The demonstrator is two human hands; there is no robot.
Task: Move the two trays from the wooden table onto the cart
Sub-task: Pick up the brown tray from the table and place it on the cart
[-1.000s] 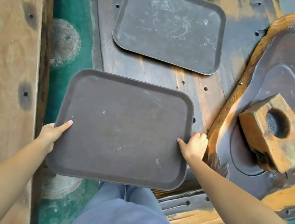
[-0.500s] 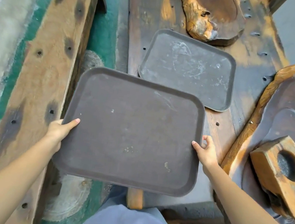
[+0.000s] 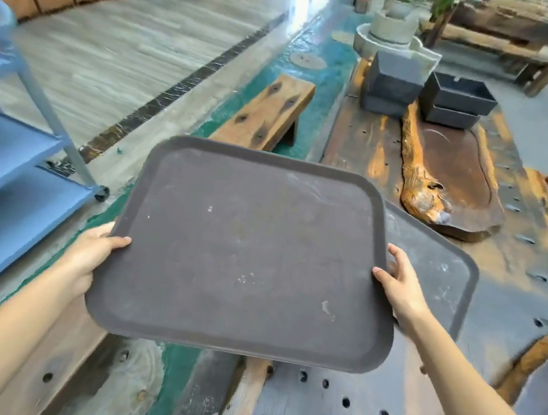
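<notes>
A dark brown rectangular tray point(image 3: 253, 253) is held in the air between both hands, above the table's left edge. My left hand point(image 3: 91, 250) grips its left rim with the thumb on top. My right hand point(image 3: 397, 284) grips its right rim. A second brown tray point(image 3: 438, 262) lies flat on the wooden table point(image 3: 514, 292), partly hidden behind the held tray and my right hand. The blue cart point(image 3: 1, 167), with several shelves and a grey upright post, stands at the left edge of the view.
A carved wooden slab point(image 3: 455, 181) lies on the table beyond the trays, with black boxes point(image 3: 451, 98) and a stone mill point(image 3: 394, 32) further back. A wooden bench point(image 3: 270, 113) runs along the green floor strip between table and cart. The cart's wheel point(image 3: 102, 191) rests near the strip.
The tray has come up off the table and shifted left, now covering part of the second tray. My view has lifted from the tabletop, bringing the cart, bench and room into sight.
</notes>
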